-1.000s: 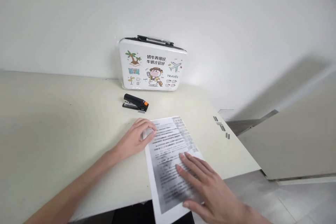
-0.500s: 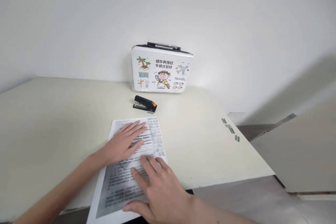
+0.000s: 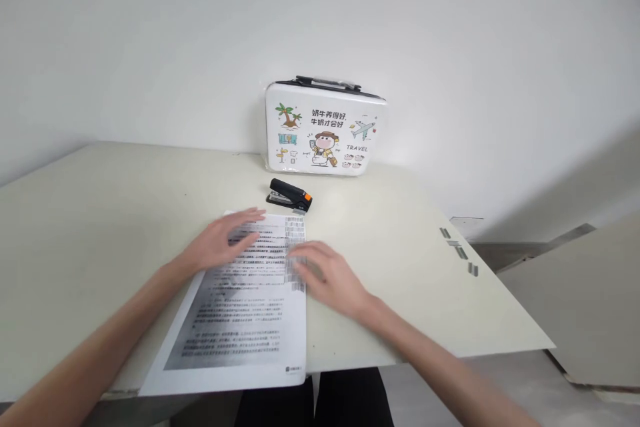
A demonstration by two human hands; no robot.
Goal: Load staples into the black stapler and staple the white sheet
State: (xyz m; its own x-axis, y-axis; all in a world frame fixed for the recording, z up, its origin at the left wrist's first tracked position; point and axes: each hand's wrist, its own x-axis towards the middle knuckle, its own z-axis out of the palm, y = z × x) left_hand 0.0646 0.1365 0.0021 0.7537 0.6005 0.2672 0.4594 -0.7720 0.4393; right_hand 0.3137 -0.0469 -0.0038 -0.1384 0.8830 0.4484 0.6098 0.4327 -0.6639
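Note:
A printed sheet of paper, perhaps with more sheets beneath it, lies on the table with its lower end past the front edge. Dense text covers it, and a column of barcode-like marks runs down the upper right. My left hand is over the paper's upper left side, fingers stretched out and apart from the thumb. At the right edge my right hand is slightly curved and blurred, thumb apart from the fingers; whether it touches the paper I cannot tell. Just beyond the top edge sits a black stapler with an orange button.
A white cartoon-printed case with a black handle stands against the wall. Several strips of staples lie near the right edge of the table. A pale panel stands beyond that edge, to the right.
My right hand has lifted from the lower part of the paper and moved up to its right edge. My left hand has shifted left on the sheet. The camera view has shifted slightly.

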